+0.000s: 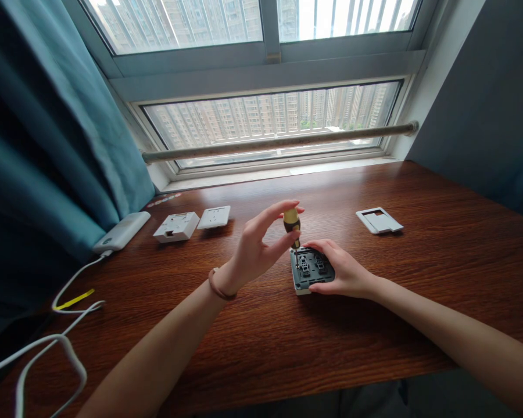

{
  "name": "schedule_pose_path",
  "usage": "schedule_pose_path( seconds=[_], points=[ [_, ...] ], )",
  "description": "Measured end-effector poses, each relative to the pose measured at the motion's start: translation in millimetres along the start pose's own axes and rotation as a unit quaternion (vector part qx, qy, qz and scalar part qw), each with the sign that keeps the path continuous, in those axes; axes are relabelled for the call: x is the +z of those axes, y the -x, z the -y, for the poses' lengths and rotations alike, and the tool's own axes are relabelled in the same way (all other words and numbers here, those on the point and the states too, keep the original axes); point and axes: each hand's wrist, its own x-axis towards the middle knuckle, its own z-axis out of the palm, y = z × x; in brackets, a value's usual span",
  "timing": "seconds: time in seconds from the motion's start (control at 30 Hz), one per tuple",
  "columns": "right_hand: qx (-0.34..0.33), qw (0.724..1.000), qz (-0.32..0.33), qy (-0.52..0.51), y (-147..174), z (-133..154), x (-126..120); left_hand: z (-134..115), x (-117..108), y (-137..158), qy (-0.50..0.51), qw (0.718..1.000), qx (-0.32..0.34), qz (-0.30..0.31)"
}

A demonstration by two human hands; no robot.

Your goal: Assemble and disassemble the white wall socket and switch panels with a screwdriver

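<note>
We pinch one screwdriver (292, 217) in the fingers of our left hand (258, 239), its tip down at one dark switch module (310, 280) — midway between the table's (253, 342) near and far edges. Our right hand's (351, 271) fingers clasp the module. Towards the far edge lie one white box (181, 225), one socket plate (214, 217) and one white frame (390, 225).

The switch module (311, 274) lies on the counter (244, 348), the right hand (351, 270) around its three o'clock side, the screwdriver (292, 219) in the left hand (258, 242) over its nine o'clock side. From the module, the frame (382, 224) lies at two o'clock, the cover plate (214, 217) at ten, the box (176, 225) just beside it toward nine, the oblong device (125, 230) beyond the box, the window (265, 61) at twelve, behind the counter.
</note>
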Motion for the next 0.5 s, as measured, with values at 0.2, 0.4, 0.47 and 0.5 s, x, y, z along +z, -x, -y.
schedule_pose_path(
  seconds=[0.2,0.4,0.47,0.5],
  points=[
    [-0.007,1.000,-0.004,0.008,0,-2,2,-9,2,-2,-0.080,0.996,0.033,-0.030],
    [-0.011,1.000,-0.002,0.013,0,-1,0,-16,3,-2,-0.139,0.989,0.049,0.009],
    [-0.010,1.000,-0.002,0.014,-1,0,0,-15,3,-1,-0.120,0.992,0.041,0.020],
    [-0.008,1.000,-0.001,0.014,0,0,0,-14,4,1,-0.102,0.994,0.033,0.025]
  ],
)
